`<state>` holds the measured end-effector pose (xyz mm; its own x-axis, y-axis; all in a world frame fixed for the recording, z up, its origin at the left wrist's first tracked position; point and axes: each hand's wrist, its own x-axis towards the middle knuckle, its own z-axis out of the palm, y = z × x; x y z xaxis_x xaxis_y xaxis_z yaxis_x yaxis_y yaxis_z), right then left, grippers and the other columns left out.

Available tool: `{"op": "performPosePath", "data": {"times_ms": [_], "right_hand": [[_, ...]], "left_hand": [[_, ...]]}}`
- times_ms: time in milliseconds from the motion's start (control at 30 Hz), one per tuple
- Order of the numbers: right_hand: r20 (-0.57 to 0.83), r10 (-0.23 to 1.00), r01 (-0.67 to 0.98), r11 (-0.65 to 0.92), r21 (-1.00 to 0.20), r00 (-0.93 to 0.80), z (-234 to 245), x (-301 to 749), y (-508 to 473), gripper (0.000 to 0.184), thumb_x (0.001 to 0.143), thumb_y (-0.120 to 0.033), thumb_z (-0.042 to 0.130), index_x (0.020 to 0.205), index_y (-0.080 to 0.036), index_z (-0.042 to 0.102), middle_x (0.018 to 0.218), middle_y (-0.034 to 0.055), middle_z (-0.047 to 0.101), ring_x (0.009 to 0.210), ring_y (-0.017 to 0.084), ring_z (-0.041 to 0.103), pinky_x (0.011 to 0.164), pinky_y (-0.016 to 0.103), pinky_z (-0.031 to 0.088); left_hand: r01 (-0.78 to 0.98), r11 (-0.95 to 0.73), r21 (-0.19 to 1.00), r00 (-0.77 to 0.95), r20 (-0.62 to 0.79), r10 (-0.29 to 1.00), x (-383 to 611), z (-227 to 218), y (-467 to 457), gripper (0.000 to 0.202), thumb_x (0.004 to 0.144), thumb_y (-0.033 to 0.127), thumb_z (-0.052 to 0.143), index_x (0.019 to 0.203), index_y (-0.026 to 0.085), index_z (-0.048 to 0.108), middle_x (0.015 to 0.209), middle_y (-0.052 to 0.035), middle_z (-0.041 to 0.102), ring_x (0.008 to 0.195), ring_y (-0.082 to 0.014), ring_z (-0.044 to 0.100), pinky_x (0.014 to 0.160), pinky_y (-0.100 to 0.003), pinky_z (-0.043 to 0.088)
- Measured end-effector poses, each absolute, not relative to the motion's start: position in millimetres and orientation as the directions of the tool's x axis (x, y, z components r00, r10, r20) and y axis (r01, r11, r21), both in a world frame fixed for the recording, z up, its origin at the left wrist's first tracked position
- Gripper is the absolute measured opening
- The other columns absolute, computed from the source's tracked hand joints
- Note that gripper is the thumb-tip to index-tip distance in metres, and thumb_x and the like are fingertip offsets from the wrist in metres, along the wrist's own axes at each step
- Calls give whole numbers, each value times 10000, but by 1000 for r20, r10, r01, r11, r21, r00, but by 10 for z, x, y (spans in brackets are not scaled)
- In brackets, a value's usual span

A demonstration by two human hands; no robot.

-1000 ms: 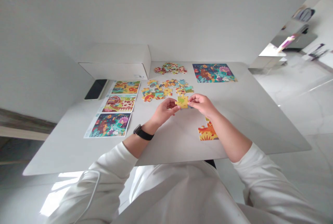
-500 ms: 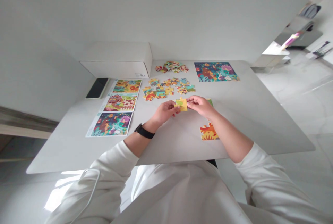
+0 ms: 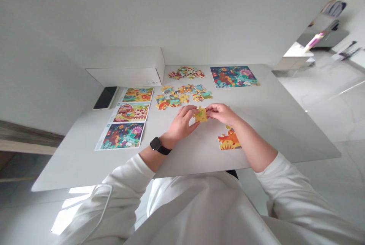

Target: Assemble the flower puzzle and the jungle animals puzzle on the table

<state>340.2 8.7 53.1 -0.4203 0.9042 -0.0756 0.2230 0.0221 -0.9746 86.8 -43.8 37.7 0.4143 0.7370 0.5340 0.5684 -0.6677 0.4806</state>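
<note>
A yellow puzzle piece (image 3: 201,114) with a green patch is held just above the table between my two hands. My right hand (image 3: 222,114) pinches its right edge. At the left edge, the fingers and thumb of my left hand (image 3: 182,124) close around the piece. Partly hidden by my right forearm lies a joined puzzle section (image 3: 228,141) with an orange lion on yellow. Beyond my hands, loose animal puzzle pieces (image 3: 174,101) are spread in a group. Farther back is a pile of red and cream puzzle pieces (image 3: 186,72).
An assembled dark-blue puzzle (image 3: 234,77) lies at the back right of the table (image 3: 285,123). Three picture sheets (image 3: 124,135) lie in a column on the left, beside a phone (image 3: 105,97). A white box (image 3: 122,76) stands against the wall behind them.
The yellow piece has turned slightly and shifted a little right in my hands. My left fingers have moved up over its left edge, with the thumb below. The view has shifted slightly.
</note>
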Motion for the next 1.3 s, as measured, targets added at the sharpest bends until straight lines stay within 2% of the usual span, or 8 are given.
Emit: {"op": "performPosePath", "data": {"times_ms": [233,367,500,633,833,1033,1300], "right_hand": [[-73,904,282,54,-958,-422,533,3457,-79,212,833,-364,820,999,-232,817,882,30,830,828,203,767,786,317,581],[-72,915,410,107,-906,-398,542,3582,-257,148,858,-376,802,937,-251,820,878,27,821,811,220,757,778,337,574],[-11,956,503,145,-852,-294,562,3812,-455,179,888,-408,777,974,-260,829,864,32,809,814,230,748,776,342,557],[-5,984,533,91,-841,-177,537,4095,-614,246,900,-461,750,1004,-250,822,832,34,801,791,230,746,764,345,551],[8,996,575,60,-816,-91,470,4419,-812,275,905,-478,728,1017,-244,822,848,39,811,796,227,737,771,337,533],[-13,995,588,51,-807,-104,390,4472,-934,255,900,-454,727,1014,-247,825,829,26,807,783,221,731,753,327,525],[19,992,691,101,-716,-125,378,4362,-994,176,904,-374,737,1009,-275,837,808,-4,794,697,189,660,669,303,452]], "left_hand": [[585,-696,416,501,489,714,936,387,-532,399,969,288,735,1364,252,694,1393,-148,621,1324,-326,603,1144,-524,520],[568,-700,432,568,409,714,1004,357,-657,442,955,346,768,1389,284,710,1372,-130,615,1307,-328,610,1135,-511,525],[500,-746,440,684,329,652,1082,331,-795,454,962,434,785,1395,305,740,1324,-124,633,1257,-329,623,1147,-517,508],[449,-775,445,755,275,596,1157,321,-891,455,956,447,798,1398,345,756,1307,-115,637,1226,-326,624,1160,-527,490],[450,-780,435,768,257,587,1234,296,-936,421,960,470,789,1355,323,783,1263,-112,656,1196,-321,635,1164,-536,483],[476,-770,424,764,234,601,1279,228,-952,422,943,494,798,1328,322,798,1226,-113,676,1180,-326,636,1151,-550,484],[486,-761,431,753,237,615,1291,194,-951,435,942,530,789,1331,335,800,1239,-119,678,1182,-335,633,1150,-562,480]]}}
